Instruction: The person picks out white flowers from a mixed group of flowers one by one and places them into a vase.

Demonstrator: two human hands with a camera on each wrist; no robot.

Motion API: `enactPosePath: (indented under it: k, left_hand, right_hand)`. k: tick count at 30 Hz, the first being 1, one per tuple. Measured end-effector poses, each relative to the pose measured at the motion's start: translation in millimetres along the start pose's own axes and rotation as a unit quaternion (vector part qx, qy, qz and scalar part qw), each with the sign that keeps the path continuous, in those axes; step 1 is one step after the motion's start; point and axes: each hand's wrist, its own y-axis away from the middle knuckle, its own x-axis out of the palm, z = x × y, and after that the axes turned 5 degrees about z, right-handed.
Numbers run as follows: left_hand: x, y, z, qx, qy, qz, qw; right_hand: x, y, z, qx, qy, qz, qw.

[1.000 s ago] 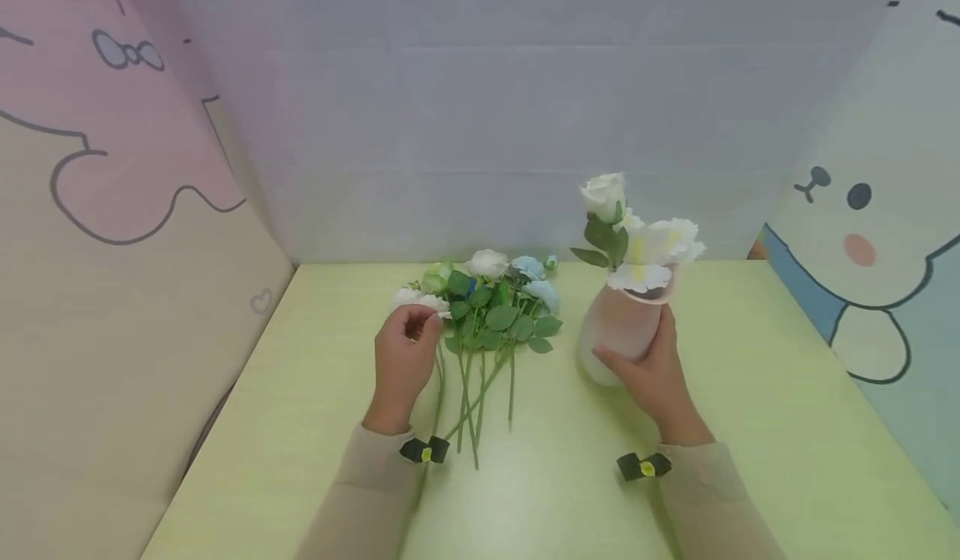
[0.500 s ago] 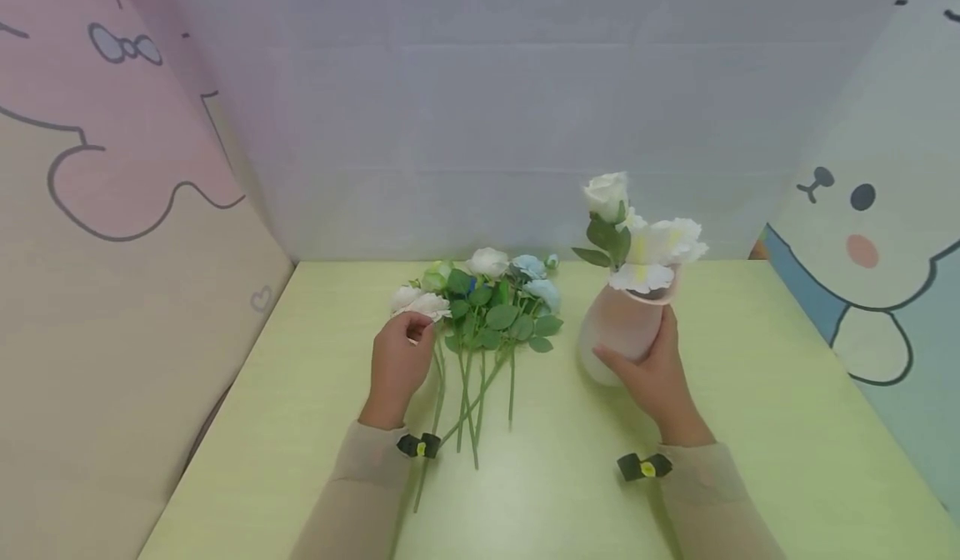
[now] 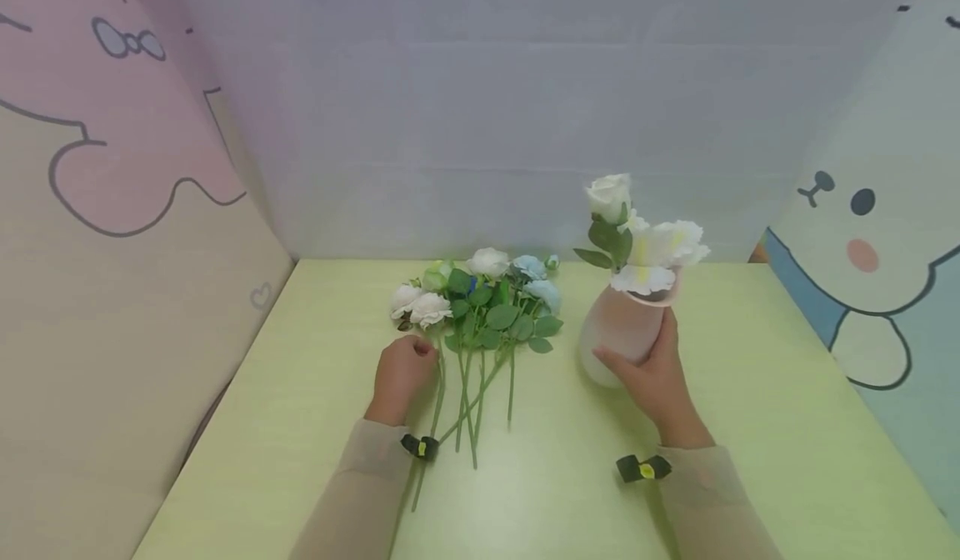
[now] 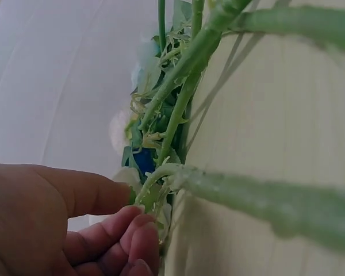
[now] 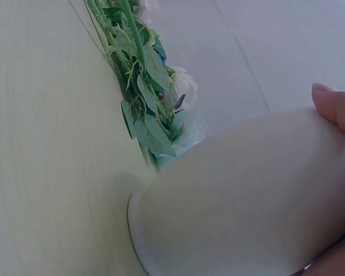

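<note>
My left hand is at the neck of a pale pinkish-white flower with two blooms, lying at the left of a bunch. In the left wrist view its thumb and curled fingertips come together at a thin green branch of the stem, pinching it. My right hand grips a pink-and-white vase, thumb in front and fingers round the far right side. The vase tilts, its base edge close over the table in the right wrist view. A white rose and a white-yellow ruffled flower stand in it.
More flowers lie together mid-table: a white bloom, a green one, blue ones and green leaves. Their bare stems cross toward the front of the pale yellow table. Printed walls enclose the back and sides.
My left hand has drawn back from over the pinkish-white blooms, down to the stem, uncovering both blooms. My right hand and the vase have stayed nearly still.
</note>
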Motion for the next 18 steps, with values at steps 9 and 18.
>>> enactPosePath:
  k: [9, 18]
  left_hand:
    - [-0.9, 6.0, -1.2, -0.036, -0.063, 0.067, 0.9951]
    - [1.6, 9.5, -5.6, -0.042, -0.039, 0.072, 0.9957]
  right_hand:
    - [1.4, -1.1, 0.5, 0.006, -0.001, 0.004, 1.0000]
    - [1.3, 0.0, 1.1, 0.002, 0.000, 0.006, 1.0000]
